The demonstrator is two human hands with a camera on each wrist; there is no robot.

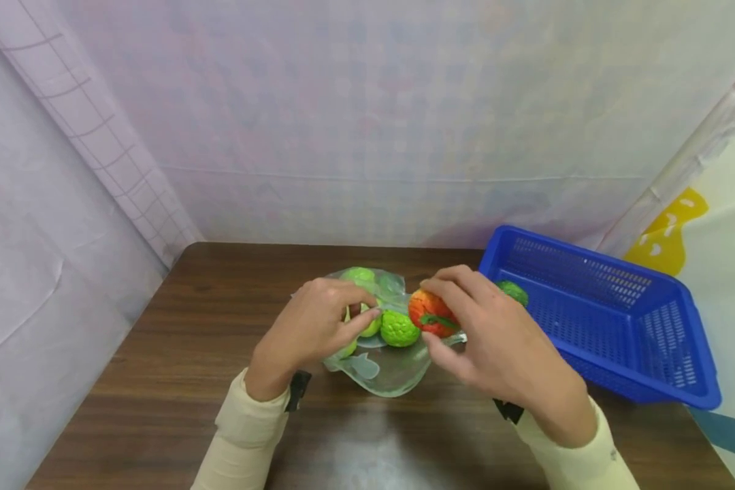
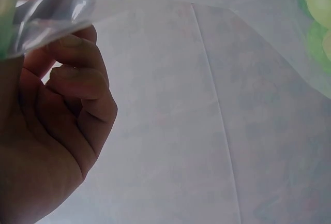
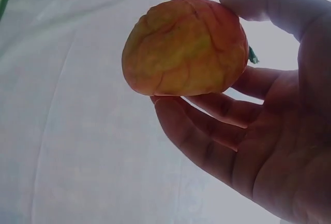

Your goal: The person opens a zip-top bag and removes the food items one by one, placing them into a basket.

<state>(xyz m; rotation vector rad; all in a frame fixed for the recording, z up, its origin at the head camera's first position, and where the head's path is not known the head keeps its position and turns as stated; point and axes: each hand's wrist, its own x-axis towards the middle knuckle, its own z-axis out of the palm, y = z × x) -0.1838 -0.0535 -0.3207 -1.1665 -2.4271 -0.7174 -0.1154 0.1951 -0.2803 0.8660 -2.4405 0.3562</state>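
My right hand [image 1: 502, 333] grips a wrinkled red-orange toy fruit [image 1: 424, 307] with a green stem, holding it between thumb and fingertips above the right side of a clear plastic bag [image 1: 398, 374]. In the right wrist view the underside of the toy fruit [image 3: 181, 50] looks yellow-orange. My left hand [image 1: 312, 323] pinches the bag's upper edge; the left wrist view shows the plastic film [image 2: 57, 19] at its curled fingers [image 2: 77, 84]. Inside the bag lie several light-green balls, one of them a bumpy bright-green piece [image 1: 399, 329].
A blue perforated basket [image 1: 625, 378] stands to the right, with a dark-green piece [image 1: 513, 292] at its left end, partly behind my right hand. Everything rests on a brown wooden table [image 1: 159, 381]. Pale cloth [image 1: 367, 136] hangs behind and along the left side.
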